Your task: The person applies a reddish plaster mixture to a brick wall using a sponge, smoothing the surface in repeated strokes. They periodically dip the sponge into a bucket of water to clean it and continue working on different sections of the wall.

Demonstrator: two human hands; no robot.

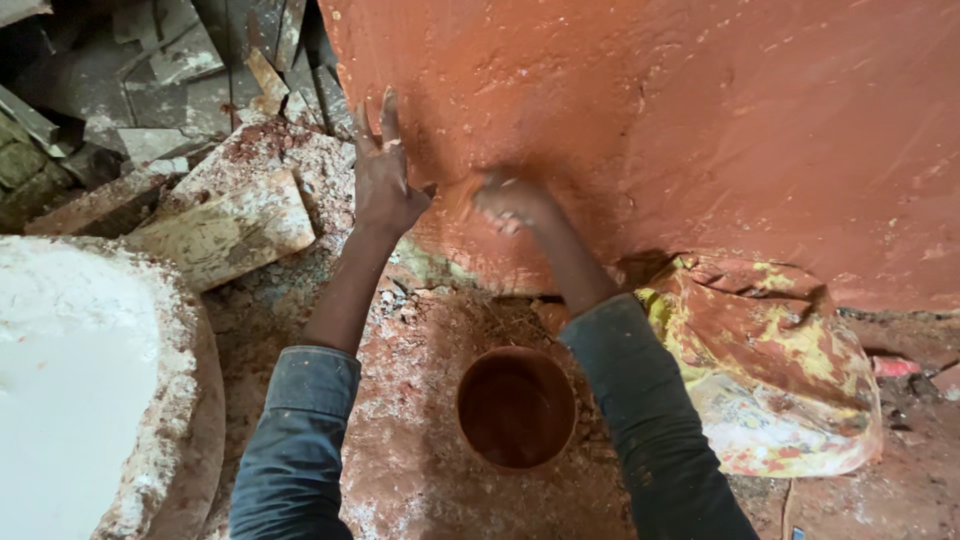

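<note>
The right hand [508, 203] is blurred, so its grip cannot be told; it seems pressed to the red clay wall [700, 120]. The left hand [385, 175] is laid open, flat against it. A clay bowl [516, 407] sits below, between the forearms.

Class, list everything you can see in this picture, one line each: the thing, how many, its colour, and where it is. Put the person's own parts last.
Large clay form: one, reddish-brown, fills the upper right.
Small round pot: one, reddish-brown, on the ground between the forearms.
Stained bag: one, yellow and white smeared red, at the foot of the clay form on the right.
White round form: one, white with a crusted rim, lower left.
Broken slabs: several, pale and dusty, upper left.
Ground: red dust and white flecks.
Sleeves: two, dark blue-grey, bottom centre.
Left hand: flat, fingers spread, on the clay form.
Right hand: blurred, against the clay form.
</note>
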